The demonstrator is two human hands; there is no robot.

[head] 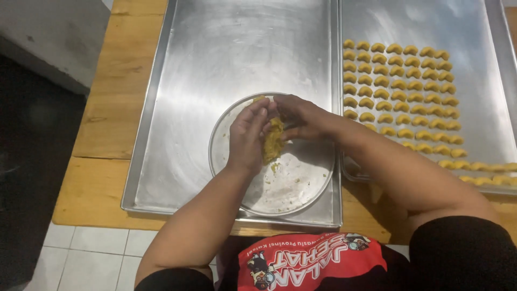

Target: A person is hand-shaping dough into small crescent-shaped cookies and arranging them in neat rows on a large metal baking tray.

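While both hands meet over the round metal plate (pixel 301 186), a lump of yellow dough (pixel 273 139) sits pressed between them, coarse and crumbly in texture, longer than it is wide. The left hand (pixel 247 137) cups the lump from the 9 o'clock side, its fingers (pixel 257 114) curled close against the dough; the right hand (pixel 301 117) closes on it from 3 o'clock, fingers bent around the top end, so both hold the same lump just above the plate's centre. The plate is thin, dull silver, smeared pale, with a few yellow crumbs (pixel 274 168) scattered below the dough towards 6 o'clock.

The plate rests at the 5 o'clock corner of a large rectangular baking tray (pixel 177 97) of brushed, scuffed metal with a low raised rim. A second metal tray (pixel 474 32) lies just beside it at 3 o'clock, holding neat rows of small crescent-shaped dough pieces (pixel 398 89), smooth and golden yellow, filling its lower part while the top band is bare metal.

Both trays lie on a wooden counter (pixel 107 108) of pale planks with visible grain. White floor tiles (pixel 81 253) show at 7 o'clock.
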